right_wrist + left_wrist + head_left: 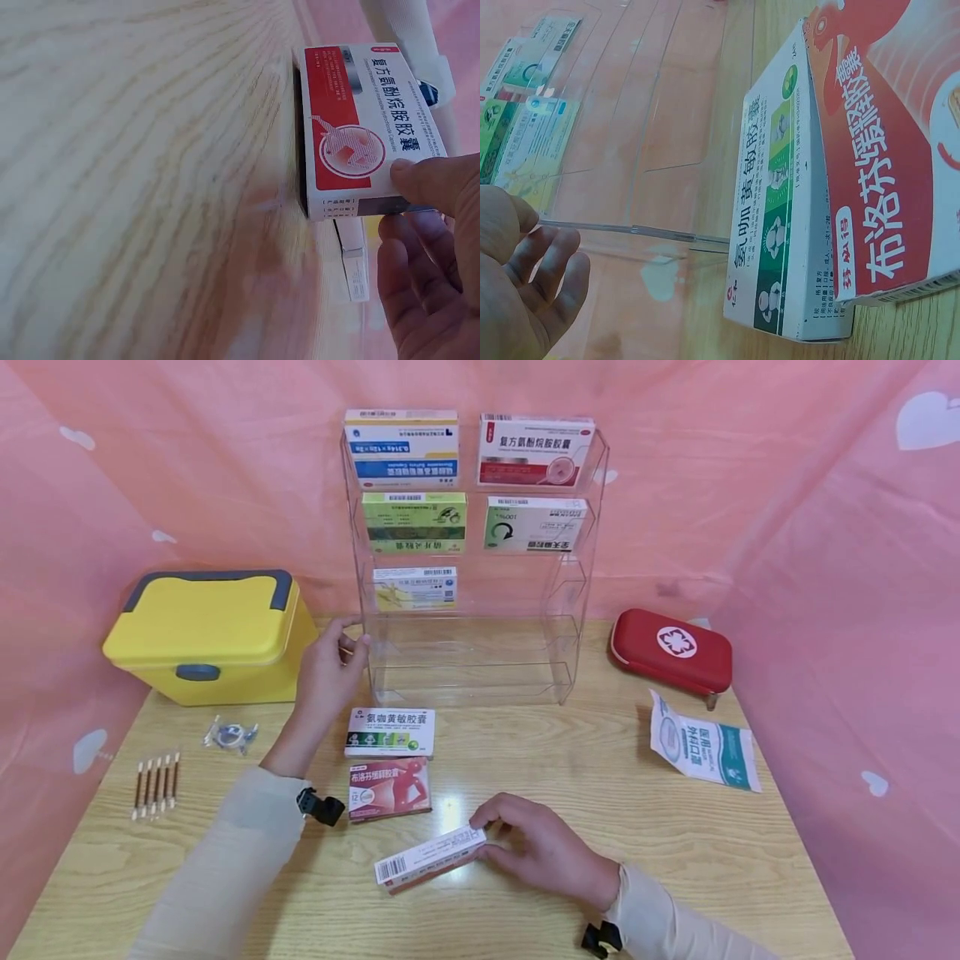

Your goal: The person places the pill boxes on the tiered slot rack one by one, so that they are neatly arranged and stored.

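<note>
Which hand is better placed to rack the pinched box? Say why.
Probably the right hand: it pinches the red-and-white box, while the left hand holds the clear rack.

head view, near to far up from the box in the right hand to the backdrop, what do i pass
Red-and-white box pinched by the right hand → red-and-pink box → white box with a green strip → clear rack → pink backdrop

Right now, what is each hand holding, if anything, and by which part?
The right hand pinches a red-and-white rectangular cardboard box by one end; the left hand grips a clear plastic rack by its side edge.
</note>
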{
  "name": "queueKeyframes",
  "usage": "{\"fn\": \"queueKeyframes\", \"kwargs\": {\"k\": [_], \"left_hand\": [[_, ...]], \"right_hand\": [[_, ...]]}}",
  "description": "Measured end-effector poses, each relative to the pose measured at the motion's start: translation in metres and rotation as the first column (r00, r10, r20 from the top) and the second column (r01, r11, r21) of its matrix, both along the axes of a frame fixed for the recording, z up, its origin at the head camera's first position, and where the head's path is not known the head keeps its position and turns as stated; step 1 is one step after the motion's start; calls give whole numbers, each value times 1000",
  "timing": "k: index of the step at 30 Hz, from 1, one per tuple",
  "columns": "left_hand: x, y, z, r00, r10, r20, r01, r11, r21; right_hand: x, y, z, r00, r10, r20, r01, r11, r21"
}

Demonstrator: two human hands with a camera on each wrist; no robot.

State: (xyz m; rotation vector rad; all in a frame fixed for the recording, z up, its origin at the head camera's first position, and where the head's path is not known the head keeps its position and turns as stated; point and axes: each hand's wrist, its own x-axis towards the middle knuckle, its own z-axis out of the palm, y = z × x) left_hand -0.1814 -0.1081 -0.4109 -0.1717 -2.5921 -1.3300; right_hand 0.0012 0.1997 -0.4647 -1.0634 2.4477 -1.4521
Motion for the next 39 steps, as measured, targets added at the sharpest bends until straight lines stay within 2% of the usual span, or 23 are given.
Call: {"fn": "queueKeyframes", "kwargs": {"k": [3, 6, 9, 12, 15, 18, 20, 22, 25, 29, 33, 39], "left_hand": [[0, -1, 0, 1000, 0, -7, 0, 1000, -2], [0, -1, -1, 1000, -4, -18, 4, 1000, -7], [-1, -2, -1, 1000, -7, -30, 7, 1000, -10], [-1, -2, -2, 1000, -3, -30, 3, 1000, -9], [-1, -2, -1, 1000, -1, -15, 1, 1000, -7], [-2, -1, -1, 1000, -4, -7, 4, 1000, -9], [-3, 0, -1, 1000, -4, -5, 4, 1000, -8], [-3, 0, 0, 1000, -5, -4, 5, 1000, -7], [-4, 0, 0, 1000, -9, -5, 9, 1000, -3], [-4, 1, -1, 1000, -11, -8, 11, 1000, -2], [-3, 0, -1, 1000, -9, -8, 9, 1000, -3], [-3, -1, -2, 1000, -8, -16, 8, 1000, 1]], "right_hand": [[-7, 2, 2, 1000, 7, -16, -7, 999, -53], [-25, 10, 12, 997, -4, -73, -4, 994, -109], [-54, 22, 36, 990, -51, -134, 34, 992, -124], [-85, 36, 71, 970, -130, -203, 106, 987, -123], [-111, 46, 116, 931, -235, -277, 206, 970, -130], [-133, 53, 156, 885, -359, -297, 334, 933, -133], [-149, 58, 175, 849, -425, -313, 408, 905, -121], [-165, 62, 185, 821, -467, -329, 464, 881, -93], [-192, 74, 188, 785, -483, -389, 510, 859, -37], [-217, 84, 181, 775, -444, -450, 511, 859, 32], [-222, 82, 177, 779, -416, -470, 513, 854, 93], [-220, 81, 168, 781, -454, -428, 574, 791, 209]]}}
